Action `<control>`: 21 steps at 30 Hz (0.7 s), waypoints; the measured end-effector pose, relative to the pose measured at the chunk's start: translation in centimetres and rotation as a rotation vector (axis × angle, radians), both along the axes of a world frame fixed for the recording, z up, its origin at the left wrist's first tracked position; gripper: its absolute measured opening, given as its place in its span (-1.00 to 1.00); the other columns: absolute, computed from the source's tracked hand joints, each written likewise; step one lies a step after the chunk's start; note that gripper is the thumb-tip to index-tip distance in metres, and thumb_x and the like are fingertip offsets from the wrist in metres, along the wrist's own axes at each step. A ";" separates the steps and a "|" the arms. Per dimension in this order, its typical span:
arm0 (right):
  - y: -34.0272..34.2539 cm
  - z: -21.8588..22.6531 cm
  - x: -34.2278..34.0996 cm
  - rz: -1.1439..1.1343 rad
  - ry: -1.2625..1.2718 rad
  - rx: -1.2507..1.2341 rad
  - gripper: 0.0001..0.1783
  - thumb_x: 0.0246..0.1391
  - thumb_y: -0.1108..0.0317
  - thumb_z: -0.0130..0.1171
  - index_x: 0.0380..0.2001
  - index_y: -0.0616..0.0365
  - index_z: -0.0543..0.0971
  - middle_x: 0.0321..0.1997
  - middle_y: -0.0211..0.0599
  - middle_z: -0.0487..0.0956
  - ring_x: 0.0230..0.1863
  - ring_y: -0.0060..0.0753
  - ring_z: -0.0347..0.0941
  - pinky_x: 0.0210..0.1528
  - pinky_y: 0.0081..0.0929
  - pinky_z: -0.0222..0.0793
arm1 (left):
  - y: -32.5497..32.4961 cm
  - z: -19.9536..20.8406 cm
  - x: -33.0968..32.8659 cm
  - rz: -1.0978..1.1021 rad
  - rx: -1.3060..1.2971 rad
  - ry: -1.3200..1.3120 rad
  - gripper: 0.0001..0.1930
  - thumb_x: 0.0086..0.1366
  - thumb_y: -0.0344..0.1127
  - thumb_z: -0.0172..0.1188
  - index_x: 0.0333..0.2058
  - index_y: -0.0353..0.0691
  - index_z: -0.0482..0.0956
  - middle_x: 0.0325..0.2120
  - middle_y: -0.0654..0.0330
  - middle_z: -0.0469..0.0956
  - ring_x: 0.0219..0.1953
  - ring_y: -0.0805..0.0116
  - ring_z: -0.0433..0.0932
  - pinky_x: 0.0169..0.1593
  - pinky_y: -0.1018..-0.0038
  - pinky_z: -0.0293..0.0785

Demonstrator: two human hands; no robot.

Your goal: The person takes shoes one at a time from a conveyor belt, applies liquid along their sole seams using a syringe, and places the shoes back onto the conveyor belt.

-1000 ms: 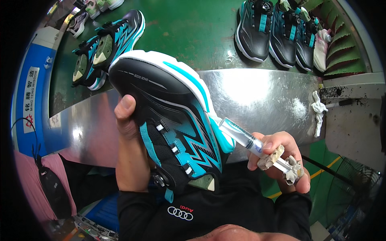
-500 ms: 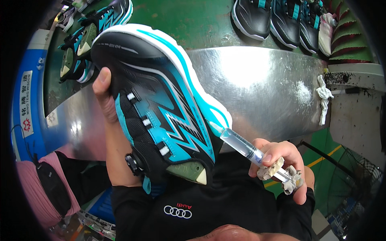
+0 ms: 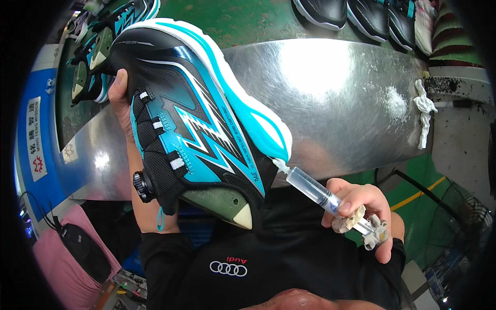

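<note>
A black and turquoise sports shoe [image 3: 201,119] with a white and turquoise sole is tilted on its side, toe up and to the left. My left hand [image 3: 120,98] grips it from the far side; only the thumb and part of the palm show. An olive green shoe last [image 3: 217,201] fills its opening, and a dial [image 3: 143,186] sits at the tongue. In my right hand [image 3: 364,204] is a clear syringe [image 3: 312,191], its flange and plunger end wrapped in lumpy whitish material. Its nozzle touches or nearly touches the sole edge at the heel.
A shiny metal plate [image 3: 320,119] covers the near part of the green table [image 3: 248,20]. White powder [image 3: 397,106] and a knotted white cloth [image 3: 424,106] lie at its right. More shoes [image 3: 367,23] stand at the back right and left [image 3: 93,77]. A fan [image 3: 457,222] is at the lower right.
The shoe has shifted left and turned slightly, showing more of its heel side. The syringe nozzle now sits lower, closer to the back of the heel. My right hand has barely moved.
</note>
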State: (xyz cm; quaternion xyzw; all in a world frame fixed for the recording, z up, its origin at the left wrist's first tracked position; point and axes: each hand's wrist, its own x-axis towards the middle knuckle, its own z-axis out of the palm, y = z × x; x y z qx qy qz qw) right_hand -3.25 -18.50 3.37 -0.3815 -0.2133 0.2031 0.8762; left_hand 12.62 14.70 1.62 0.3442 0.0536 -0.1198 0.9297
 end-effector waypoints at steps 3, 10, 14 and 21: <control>-0.1 -0.5 -0.2 -0.004 -0.012 -0.001 0.02 -0.34 -0.18 0.43 0.02 0.44 0.34 -0.17 -0.09 0.41 -0.24 -0.41 0.38 -0.22 -0.63 0.23 | -0.2 0.3 0.2 -0.034 -0.020 0.013 -0.52 0.19 -0.02 0.08 -0.04 -0.26 0.44 -0.14 0.07 0.53 -0.16 0.25 0.54 -0.07 0.32 0.49; -0.3 -2.0 -0.5 -0.048 -0.020 0.025 0.02 -0.37 -0.16 0.46 0.01 0.43 0.35 -0.17 -0.09 0.43 -0.25 -0.41 0.34 -0.25 -0.61 0.20 | 0.8 -0.4 0.6 -0.035 -0.042 0.080 -0.49 0.17 -0.02 0.08 -0.01 -0.25 0.42 -0.12 0.01 0.52 -0.13 0.15 0.53 -0.04 0.20 0.47; -0.3 -2.8 -0.6 -0.053 -0.023 0.031 0.02 -0.39 -0.13 0.48 0.01 0.44 0.35 -0.14 -0.09 0.45 -0.25 -0.43 0.29 -0.26 -0.60 0.19 | 0.6 0.2 -0.3 -0.016 0.066 0.113 -0.49 0.18 -0.02 0.06 0.00 -0.26 0.41 -0.12 0.01 0.51 -0.12 0.13 0.53 -0.03 0.18 0.47; -0.3 -3.8 0.1 -0.009 -0.006 0.024 0.01 -0.42 -0.01 0.53 0.05 0.40 0.33 -0.10 -0.11 0.44 -0.21 -0.45 0.31 -0.21 -0.60 0.24 | 1.3 2.3 -3.7 0.059 0.317 0.224 -0.50 0.18 -0.02 0.06 -0.04 -0.29 0.40 -0.15 0.00 0.51 -0.19 0.09 0.54 -0.09 0.17 0.50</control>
